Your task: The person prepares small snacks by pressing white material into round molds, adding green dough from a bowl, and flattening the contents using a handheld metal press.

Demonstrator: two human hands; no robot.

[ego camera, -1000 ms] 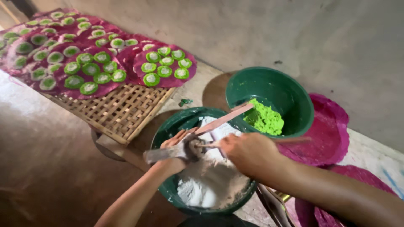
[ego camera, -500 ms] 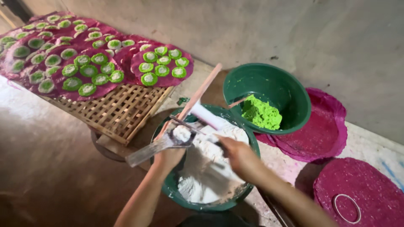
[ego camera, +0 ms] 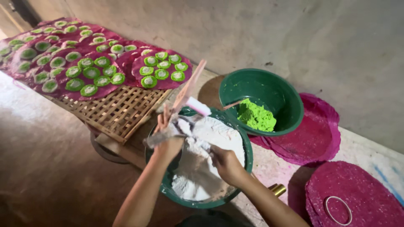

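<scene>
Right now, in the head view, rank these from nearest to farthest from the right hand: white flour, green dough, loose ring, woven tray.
1. White flour: right hand is in it, in the near bowl.
2. Green dough: upper right, in the far bowl.
3. Woven tray on the left and loose ring at lower right: too close to call.

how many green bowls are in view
2: one green bowl of white flour under both hands, one green bowl of bright green dough beside it nearer the wall. A dark rim at bottom edge is unclear.

glossy green plastic bowl of powdery matt white flour, rough woven bamboo tray.
</scene>
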